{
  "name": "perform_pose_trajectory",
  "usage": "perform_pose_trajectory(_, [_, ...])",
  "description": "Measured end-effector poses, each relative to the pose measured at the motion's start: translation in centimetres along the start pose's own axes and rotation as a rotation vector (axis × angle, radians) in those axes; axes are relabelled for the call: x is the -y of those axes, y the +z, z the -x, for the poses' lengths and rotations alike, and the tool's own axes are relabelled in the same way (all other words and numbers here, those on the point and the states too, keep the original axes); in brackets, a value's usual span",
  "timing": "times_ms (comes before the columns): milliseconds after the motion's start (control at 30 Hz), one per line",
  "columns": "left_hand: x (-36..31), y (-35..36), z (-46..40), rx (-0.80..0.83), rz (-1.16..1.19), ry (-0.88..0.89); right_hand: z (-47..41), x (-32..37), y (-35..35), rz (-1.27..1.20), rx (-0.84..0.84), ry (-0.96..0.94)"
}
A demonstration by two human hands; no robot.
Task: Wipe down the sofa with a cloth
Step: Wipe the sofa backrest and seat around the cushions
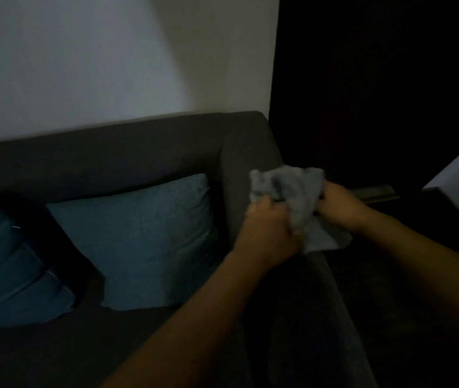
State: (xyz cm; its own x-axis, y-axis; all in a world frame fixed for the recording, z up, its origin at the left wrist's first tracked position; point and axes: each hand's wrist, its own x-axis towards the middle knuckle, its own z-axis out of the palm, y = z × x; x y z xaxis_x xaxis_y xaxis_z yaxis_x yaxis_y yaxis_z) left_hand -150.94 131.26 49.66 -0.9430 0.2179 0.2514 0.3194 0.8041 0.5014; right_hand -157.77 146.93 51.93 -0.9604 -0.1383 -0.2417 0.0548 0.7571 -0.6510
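In dim light, both hands grip a crumpled grey cloth (292, 197) over the armrest (250, 161) of a dark sofa (110, 152). The left hand (267, 228) bunches its lower edge at 7 o'clock of the cloth; the right hand (340, 204) holds it at 3 o'clock. Two teal cushions (150, 242) lean against the backrest, at 9 o'clock of the hands.

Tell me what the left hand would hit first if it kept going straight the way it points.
Probably the sofa armrest. The left hand grips the grey cloth and points up and away along the armrest top; the wall lies beyond, though depth is unclear.
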Motion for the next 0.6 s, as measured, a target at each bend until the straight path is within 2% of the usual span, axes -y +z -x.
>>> perform_pose_trajectory(67, [-3.2,1.4,-1.7,0.092,-0.077,0.203,1.9,-1.1,-2.6,-0.063,0.045,0.087])
perform_pose_trajectory(133, [-4.9,0.1,-2.9,0.213,-0.149,0.163,3.6,-0.9,-5.0,-0.377,0.066,0.121])
perform_pose_trajectory(200, [-4.1,-2.3,-1.8,0.057,-0.087,0.090,4.2,1.8,-6.2,-0.724,0.124,0.100])
perform_pose_trajectory(267, [-1.7,-4.6,0.0,-0.184,0.038,-0.035,3.2,5.0,-4.9,-0.849,0.249,-0.015])
perform_pose_trajectory(300, [-0.3,-5.5,1.1,-0.247,0.065,-0.055,2.8,6.5,-3.4,-0.804,0.301,-0.078])
perform_pose_trajectory(333, [0.9,-6.0,2.4,-0.230,0.103,-0.097,2.7,7.7,-1.7,-0.691,0.323,-0.126])
perform_pose_trajectory(400, [1.6,-5.9,5.3,-0.059,0.224,-0.280,2.2,8.3,2.1,-0.392,0.326,-0.189])
perform_pose_trajectory(467, [1.1,-4.0,7.4,-0.030,0.282,-0.359,2.2,7.5,4.4,-0.169,0.293,-0.220])
perform_pose_trajectory(533, [-0.4,-2.1,7.9,-0.108,0.245,-0.374,2.8,6.0,3.9,-0.159,0.217,-0.244])
perform_pose_trajectory(600, [-2.3,-0.6,6.9,-0.140,0.135,-0.316,3.4,4.1,1.7,-0.148,0.165,-0.231])
